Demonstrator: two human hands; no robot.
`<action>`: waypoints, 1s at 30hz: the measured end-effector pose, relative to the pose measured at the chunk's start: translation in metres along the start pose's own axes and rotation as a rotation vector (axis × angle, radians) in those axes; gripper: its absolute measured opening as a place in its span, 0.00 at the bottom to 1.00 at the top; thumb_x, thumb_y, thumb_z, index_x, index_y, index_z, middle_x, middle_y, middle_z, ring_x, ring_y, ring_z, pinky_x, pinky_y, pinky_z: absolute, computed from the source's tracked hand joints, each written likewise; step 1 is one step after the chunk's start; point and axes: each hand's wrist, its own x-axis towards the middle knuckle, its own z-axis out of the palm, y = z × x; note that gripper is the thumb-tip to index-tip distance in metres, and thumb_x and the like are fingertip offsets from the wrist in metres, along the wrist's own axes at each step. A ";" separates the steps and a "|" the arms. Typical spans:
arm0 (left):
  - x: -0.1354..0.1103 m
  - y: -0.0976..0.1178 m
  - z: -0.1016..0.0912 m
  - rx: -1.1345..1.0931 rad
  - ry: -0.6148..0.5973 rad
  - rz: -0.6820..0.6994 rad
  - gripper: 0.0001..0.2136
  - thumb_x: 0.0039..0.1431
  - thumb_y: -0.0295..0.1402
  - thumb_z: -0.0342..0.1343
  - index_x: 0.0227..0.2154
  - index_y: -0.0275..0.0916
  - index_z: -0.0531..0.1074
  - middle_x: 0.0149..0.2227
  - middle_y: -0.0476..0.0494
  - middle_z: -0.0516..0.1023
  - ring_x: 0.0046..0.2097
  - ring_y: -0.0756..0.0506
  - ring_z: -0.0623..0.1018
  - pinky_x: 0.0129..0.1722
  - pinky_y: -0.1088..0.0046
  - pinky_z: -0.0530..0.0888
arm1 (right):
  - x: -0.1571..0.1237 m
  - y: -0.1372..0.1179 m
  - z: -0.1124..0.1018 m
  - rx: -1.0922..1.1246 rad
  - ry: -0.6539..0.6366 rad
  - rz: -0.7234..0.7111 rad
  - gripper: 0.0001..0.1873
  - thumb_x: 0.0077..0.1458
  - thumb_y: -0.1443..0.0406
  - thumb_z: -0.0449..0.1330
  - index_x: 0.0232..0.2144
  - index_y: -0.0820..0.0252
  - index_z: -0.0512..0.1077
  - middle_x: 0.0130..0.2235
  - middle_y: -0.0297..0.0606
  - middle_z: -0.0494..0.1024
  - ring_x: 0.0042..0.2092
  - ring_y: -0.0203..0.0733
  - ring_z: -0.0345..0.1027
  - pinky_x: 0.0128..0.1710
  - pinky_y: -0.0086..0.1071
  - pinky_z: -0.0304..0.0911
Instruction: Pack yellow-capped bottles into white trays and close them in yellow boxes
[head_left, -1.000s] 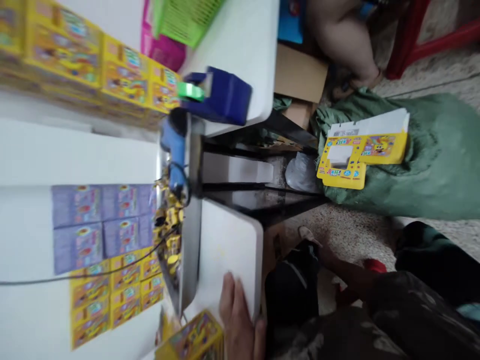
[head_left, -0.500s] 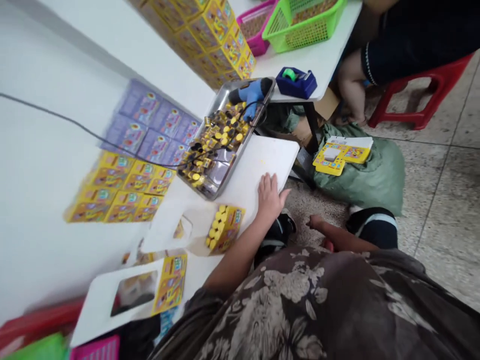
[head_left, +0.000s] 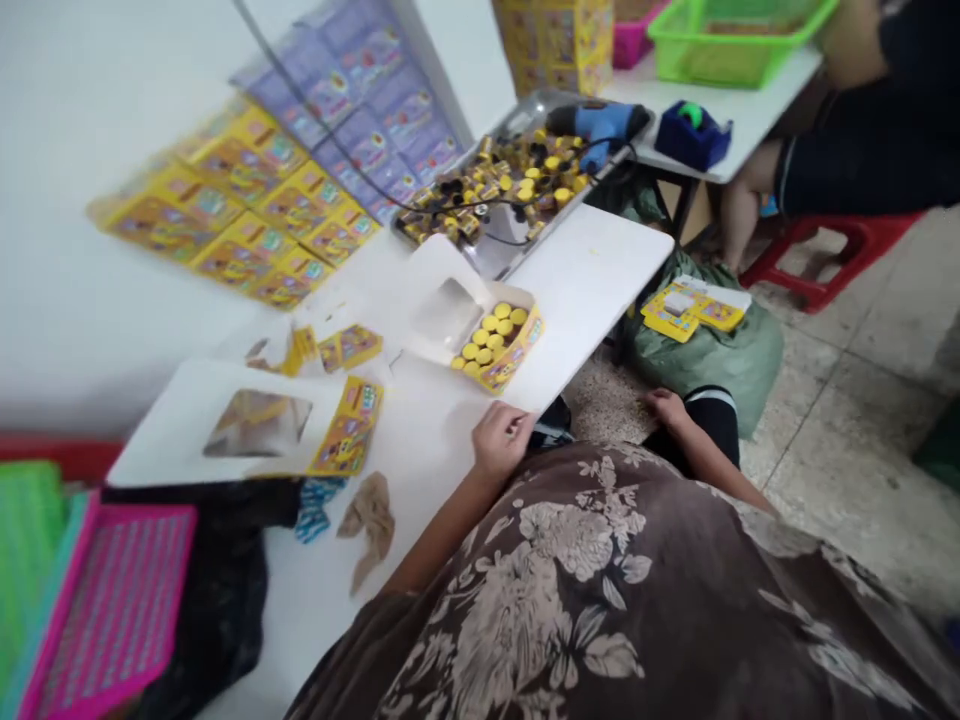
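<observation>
My left hand (head_left: 501, 440) lies at the table's front edge with its fingers curled in. What they hold, if anything, is hidden. Just beyond it stands an open yellow carton (head_left: 517, 365), filled with several yellow-capped little jars (head_left: 487, 340). Its white lid flap with a clear window (head_left: 450, 315) is folded back. Low by my right knee, my right hand (head_left: 670, 410) has its fingers loosely closed, and nothing shows in them. To the left, an unfolded windowed carton (head_left: 346, 430) lies flat on the table.
A metal tray (head_left: 551, 225) holds more small jars and a blue heat gun (head_left: 604, 128). Yellow boxes (head_left: 240, 205) and purple boxes (head_left: 367, 95) are stacked along the wall. A tape dispenser (head_left: 694, 145) sits near another person's leg (head_left: 750, 195). Printed cards (head_left: 694, 305) rest on a green sack (head_left: 712, 370).
My left hand has gone from lying flat with spread fingers to curled, and drawn back toward me along the table edge. The view has turned, showing more of the table's left side.
</observation>
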 end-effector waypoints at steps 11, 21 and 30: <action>0.032 -0.065 0.016 -0.084 0.431 -0.439 0.63 0.35 0.61 0.83 0.71 0.43 0.60 0.68 0.27 0.69 0.70 0.24 0.73 0.62 0.41 0.79 | -0.030 -0.238 0.021 0.143 0.008 -1.035 0.33 0.45 0.39 0.76 0.39 0.52 0.70 0.34 0.29 0.76 0.34 0.39 0.72 0.34 0.33 0.67; 0.052 -0.096 0.022 -0.217 0.393 -0.380 0.73 0.30 0.57 0.86 0.77 0.45 0.51 0.71 0.24 0.65 0.70 0.24 0.73 0.66 0.41 0.77 | -0.049 -0.319 0.094 -1.155 -0.233 -1.229 0.14 0.57 0.59 0.72 0.45 0.56 0.81 0.43 0.41 0.86 0.45 0.50 0.79 0.45 0.37 0.71; 0.044 -0.096 0.008 -0.241 0.376 -0.333 0.67 0.36 0.61 0.83 0.76 0.47 0.54 0.68 0.29 0.67 0.69 0.26 0.74 0.64 0.42 0.80 | -0.054 -0.295 0.069 -0.545 -0.056 -1.337 0.12 0.65 0.54 0.68 0.41 0.54 0.80 0.43 0.40 0.84 0.41 0.45 0.78 0.45 0.39 0.74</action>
